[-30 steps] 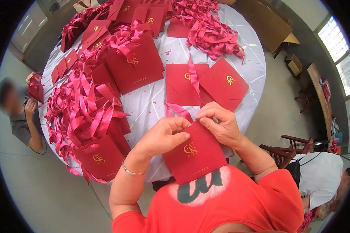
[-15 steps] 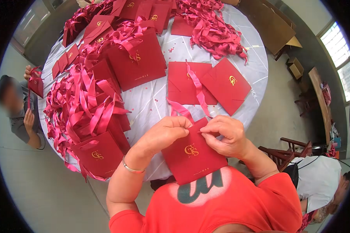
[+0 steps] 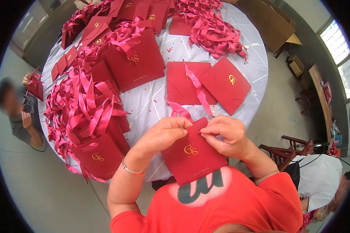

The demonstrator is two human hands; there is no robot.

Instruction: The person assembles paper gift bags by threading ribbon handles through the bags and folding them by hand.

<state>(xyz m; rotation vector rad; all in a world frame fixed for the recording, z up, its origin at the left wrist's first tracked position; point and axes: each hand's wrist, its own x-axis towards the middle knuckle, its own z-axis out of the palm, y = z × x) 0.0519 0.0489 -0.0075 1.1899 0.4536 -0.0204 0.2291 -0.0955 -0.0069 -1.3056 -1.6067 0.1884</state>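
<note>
A red paper gift bag [image 3: 200,163] with a gold logo is held upright against my shirt at the table's near edge. My left hand [image 3: 167,134] is closed on its upper left edge, fingertips tucked behind the rim. At the upper right, my right hand [image 3: 225,136] pinches a small red ribbon tip in front of the bag. A pink ribbon [image 3: 179,109] loops up behind the bag's top. Just beyond lie two flat red bags, one [image 3: 182,83] with a loose ribbon [image 3: 197,84] across it and another [image 3: 227,83] overlapping it.
Ribboned bags [image 3: 101,155] stand packed at the left, with more red bags [image 3: 138,62] behind. Loose pink ribbons [image 3: 216,35] are heaped at the far right of the round table [image 3: 256,66]. One person [image 3: 21,116] handles a small bag at the left; another [image 3: 319,174] is at the right.
My hands and the bag stay almost in place. The person at the left has shifted the small bag and lower hand slightly.
</note>
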